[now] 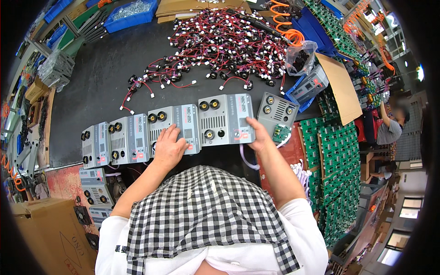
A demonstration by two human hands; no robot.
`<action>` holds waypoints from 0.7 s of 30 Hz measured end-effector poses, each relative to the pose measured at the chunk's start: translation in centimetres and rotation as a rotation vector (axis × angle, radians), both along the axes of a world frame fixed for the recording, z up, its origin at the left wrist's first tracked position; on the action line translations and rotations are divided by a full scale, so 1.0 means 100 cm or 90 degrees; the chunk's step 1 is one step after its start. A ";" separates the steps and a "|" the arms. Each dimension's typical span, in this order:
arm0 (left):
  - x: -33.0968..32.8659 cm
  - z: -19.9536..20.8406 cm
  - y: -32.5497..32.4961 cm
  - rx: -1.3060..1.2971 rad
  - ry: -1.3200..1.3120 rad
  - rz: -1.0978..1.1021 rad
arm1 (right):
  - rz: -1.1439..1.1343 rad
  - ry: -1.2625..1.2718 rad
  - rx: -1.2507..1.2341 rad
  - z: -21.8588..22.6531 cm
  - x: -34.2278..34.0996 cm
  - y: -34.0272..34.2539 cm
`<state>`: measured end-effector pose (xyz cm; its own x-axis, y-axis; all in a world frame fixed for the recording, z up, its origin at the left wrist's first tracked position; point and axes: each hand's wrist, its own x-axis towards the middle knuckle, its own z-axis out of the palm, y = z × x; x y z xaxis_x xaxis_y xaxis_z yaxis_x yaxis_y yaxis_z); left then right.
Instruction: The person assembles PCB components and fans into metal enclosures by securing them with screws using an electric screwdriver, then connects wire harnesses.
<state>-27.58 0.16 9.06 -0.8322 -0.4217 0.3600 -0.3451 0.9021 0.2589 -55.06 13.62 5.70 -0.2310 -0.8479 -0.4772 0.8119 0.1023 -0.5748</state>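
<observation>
Left hand (168,150): unclenched, fingers resting on third grey boxy unit with round black sockets (182,119). Next right, matching end unit (225,120) by black bench's (105,78) near edge, near-square, just left of right hand (260,136), which is nearer, gripping its lower-right edge.

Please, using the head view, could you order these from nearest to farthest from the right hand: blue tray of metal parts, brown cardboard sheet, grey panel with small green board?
From the right hand:
1. Grey panel with small green board: just to its right.
2. Brown cardboard sheet: farther right and up.
3. Blue tray of metal parts: far upper left.
</observation>
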 end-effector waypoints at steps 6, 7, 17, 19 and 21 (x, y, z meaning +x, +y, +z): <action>-0.008 -0.004 -0.003 0.009 -0.005 0.024 | 0.037 0.227 0.061 -0.006 0.005 -0.013; -0.008 -0.005 -0.003 0.027 -0.015 0.047 | 0.034 0.401 0.090 -0.002 0.004 -0.016; -0.088 0.015 0.026 0.108 -0.031 -0.107 | 0.169 1.281 0.132 0.036 -0.036 0.066; -0.113 0.022 0.036 0.122 -0.050 -0.130 | 0.242 1.411 0.230 0.037 -0.057 0.083; -0.132 0.020 0.042 0.107 -0.087 -0.207 | 0.283 1.451 0.253 0.030 -0.074 0.090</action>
<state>-40.81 4.36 11.04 -0.9677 -0.1711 0.1854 -0.0891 0.9193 0.3834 -62.41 22.66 8.73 -0.3230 -0.9422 0.0888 -0.9444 0.3147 -0.0955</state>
